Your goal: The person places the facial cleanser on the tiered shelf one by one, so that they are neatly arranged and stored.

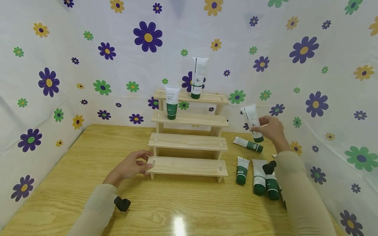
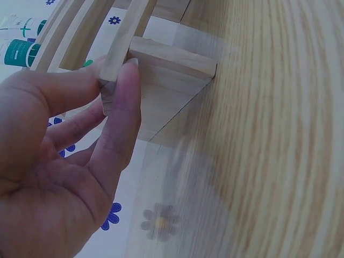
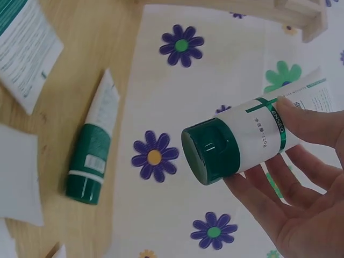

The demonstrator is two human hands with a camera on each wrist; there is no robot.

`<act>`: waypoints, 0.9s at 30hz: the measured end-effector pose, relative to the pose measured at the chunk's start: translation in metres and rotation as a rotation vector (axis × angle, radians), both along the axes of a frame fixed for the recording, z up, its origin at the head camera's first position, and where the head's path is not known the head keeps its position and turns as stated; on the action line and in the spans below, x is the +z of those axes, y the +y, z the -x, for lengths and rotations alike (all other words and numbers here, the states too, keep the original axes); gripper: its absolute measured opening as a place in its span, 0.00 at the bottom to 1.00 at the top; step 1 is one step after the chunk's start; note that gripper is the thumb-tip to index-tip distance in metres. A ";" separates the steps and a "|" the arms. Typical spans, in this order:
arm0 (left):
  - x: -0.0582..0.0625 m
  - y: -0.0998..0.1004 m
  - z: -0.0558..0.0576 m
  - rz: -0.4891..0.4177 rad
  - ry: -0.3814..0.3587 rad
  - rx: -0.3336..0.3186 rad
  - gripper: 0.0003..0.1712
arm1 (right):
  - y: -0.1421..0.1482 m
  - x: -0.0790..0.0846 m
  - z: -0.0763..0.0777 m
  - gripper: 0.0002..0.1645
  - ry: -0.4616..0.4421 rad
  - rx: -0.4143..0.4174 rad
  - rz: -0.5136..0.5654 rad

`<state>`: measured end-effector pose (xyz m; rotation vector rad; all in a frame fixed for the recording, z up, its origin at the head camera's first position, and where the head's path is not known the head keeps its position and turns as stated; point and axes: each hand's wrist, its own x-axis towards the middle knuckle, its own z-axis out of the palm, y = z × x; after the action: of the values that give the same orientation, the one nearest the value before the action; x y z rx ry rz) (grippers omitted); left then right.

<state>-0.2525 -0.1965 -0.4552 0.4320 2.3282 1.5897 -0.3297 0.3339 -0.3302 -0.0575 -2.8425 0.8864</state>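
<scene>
A four-step wooden display rack (image 1: 186, 141) stands mid-table. My left hand (image 1: 133, 166) pinches the left end of its lowest shelf, thumb on one face and fingers on the other in the left wrist view (image 2: 70, 123). In my right hand (image 1: 271, 130) is a white squeeze tube (image 1: 252, 118) with a green cap, held above the table right of the rack. The right wrist view shows the thumb and fingers around the tube (image 3: 258, 129), cap tilted downward. A tall white tube (image 1: 199, 78) stands on the top shelf, and a shorter white-and-green tube (image 1: 172, 102) stands one shelf below.
Several tubes lie on the table (image 1: 118, 144) to the right: a slim one (image 1: 248, 144) behind, a small one (image 1: 242, 170) and a larger one (image 1: 260, 177) nearer, others partly under the right sleeve. A flower-print cloth (image 1: 124, 65) encloses the back and sides.
</scene>
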 end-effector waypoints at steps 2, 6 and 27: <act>0.000 0.000 0.000 0.001 0.002 0.000 0.28 | -0.005 0.004 -0.001 0.36 0.011 -0.014 0.028; 0.000 0.000 0.000 0.002 0.004 -0.001 0.28 | -0.016 0.015 -0.005 0.38 0.019 -0.041 0.093; 0.001 0.002 -0.001 0.011 -0.008 0.013 0.28 | -0.081 0.056 -0.010 0.35 0.137 -0.011 0.289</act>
<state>-0.2511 -0.1947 -0.4543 0.4083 2.3376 1.5806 -0.3196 0.2531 -0.2738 -0.0447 -2.5676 1.2409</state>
